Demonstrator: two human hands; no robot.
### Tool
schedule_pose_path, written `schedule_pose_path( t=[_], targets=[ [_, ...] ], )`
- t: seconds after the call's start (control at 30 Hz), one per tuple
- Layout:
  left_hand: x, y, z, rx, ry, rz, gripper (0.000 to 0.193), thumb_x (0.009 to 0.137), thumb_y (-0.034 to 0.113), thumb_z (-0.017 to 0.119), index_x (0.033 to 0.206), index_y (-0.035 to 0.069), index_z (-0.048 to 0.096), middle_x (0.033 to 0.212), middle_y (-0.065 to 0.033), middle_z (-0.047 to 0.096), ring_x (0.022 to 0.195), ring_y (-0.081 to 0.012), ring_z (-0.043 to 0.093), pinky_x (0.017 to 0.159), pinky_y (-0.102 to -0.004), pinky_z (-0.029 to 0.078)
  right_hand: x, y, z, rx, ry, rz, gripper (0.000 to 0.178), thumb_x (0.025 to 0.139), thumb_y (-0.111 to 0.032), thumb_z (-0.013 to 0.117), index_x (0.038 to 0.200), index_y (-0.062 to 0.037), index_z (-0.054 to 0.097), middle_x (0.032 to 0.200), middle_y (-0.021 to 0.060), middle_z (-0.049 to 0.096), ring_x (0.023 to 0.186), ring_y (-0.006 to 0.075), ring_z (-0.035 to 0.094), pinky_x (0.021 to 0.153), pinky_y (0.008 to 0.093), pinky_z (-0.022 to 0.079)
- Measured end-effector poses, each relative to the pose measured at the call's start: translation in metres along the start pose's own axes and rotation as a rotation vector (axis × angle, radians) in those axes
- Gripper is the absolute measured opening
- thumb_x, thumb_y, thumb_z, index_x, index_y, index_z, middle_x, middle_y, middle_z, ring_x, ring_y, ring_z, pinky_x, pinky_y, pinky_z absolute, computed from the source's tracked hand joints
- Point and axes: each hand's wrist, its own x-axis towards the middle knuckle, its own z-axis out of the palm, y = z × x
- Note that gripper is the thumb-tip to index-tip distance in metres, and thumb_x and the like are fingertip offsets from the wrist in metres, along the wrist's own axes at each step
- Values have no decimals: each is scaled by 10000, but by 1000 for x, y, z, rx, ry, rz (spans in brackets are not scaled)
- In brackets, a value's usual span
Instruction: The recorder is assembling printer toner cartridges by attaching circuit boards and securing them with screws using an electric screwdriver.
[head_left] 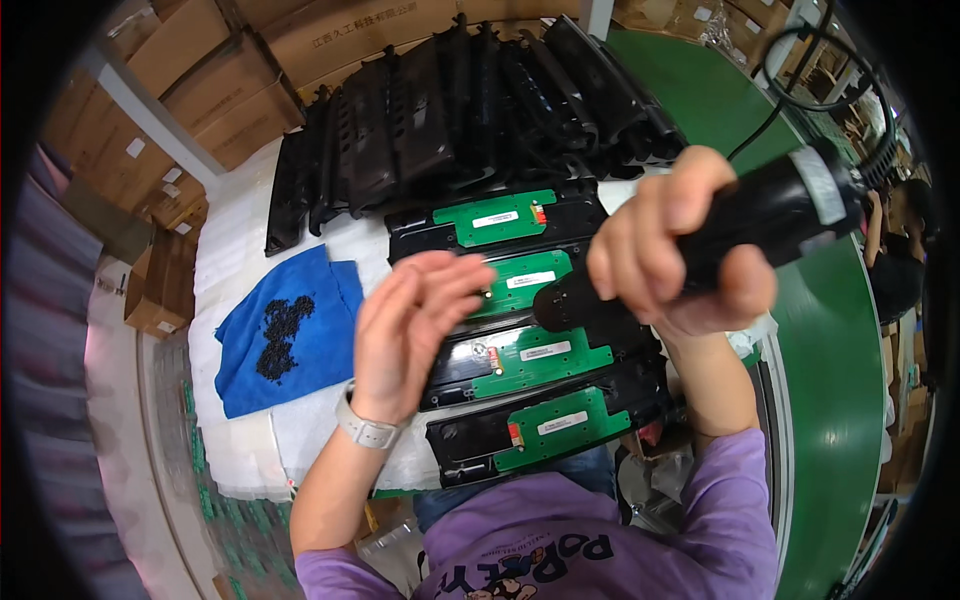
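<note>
My right hand (665, 250) is wrapped round a black electric screwdriver (755, 215), held tilted with its front end toward the panels. My left hand (395, 325), a pale watch on its wrist, hovers near that front end with fingers stretched out. Several black plastic panels (462, 440) lie in a column before me, each bearing a green circuit board (595, 425) with a white label. The left fingertips are nearest the second board from the far end (550, 266); the screwdriver partly covers it. On a blue cloth (245, 370) to the left sits a pile of small black screws (283, 340).
Behind the panels, more black plastic parts (430, 120) are heaped across the table's far side. White sheeting (240, 225) covers the worktop. A coiled black cable (880, 150) hangs at the upper right, beside a green surface (825, 400). Cardboard boxes (220, 100) stand beyond.
</note>
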Motion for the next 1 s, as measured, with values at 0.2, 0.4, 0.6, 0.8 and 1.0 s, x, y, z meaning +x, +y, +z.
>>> schedule_pose_path(
  t=[0.2,0.4,0.6,0.8,1.0],
  targets=[
    [-10,-13,13,-248,-285,-253,481,1000,346,334,1275,-32,444,1259,-183,532,1099,-233,551,967,-352,420,-2,4,12,-50,83,-80,380,860,-419,590,988,-86,458,616,-12,485,428,101,473,527,293,469],
    [-12,-9,9,-173,-348,-319,438,998,299,351,1271,-31,446,1173,-170,574,963,-259,622,883,-338,480,-7,15,16,-25,110,-46,404,854,-419,598,1009,-71,466,622,7,490,435,118,472,532,310,450],
    [-11,-6,10,189,-176,-191,225,905,103,569,1089,-26,551,955,-95,617,805,-150,644,732,-253,506,-5,-1,3,-25,102,-126,399,888,-420,514,1045,-57,460,666,32,512,460,145,480,569,335,450],
    [-9,-7,6,369,-114,-158,112,891,59,587,944,-39,601,785,-80,641,681,-130,637,624,-226,512,-5,-9,-3,-25,115,-155,391,899,-416,497,1051,-58,467,676,34,515,463,145,484,576,336,456],
    [-11,-9,8,347,-109,-151,127,889,60,593,965,-40,603,814,-95,654,697,-134,642,648,-230,516,-6,-7,1,-33,137,-134,392,879,-405,525,1049,-56,467,674,42,528,454,150,479,568,337,461]
  ],
)
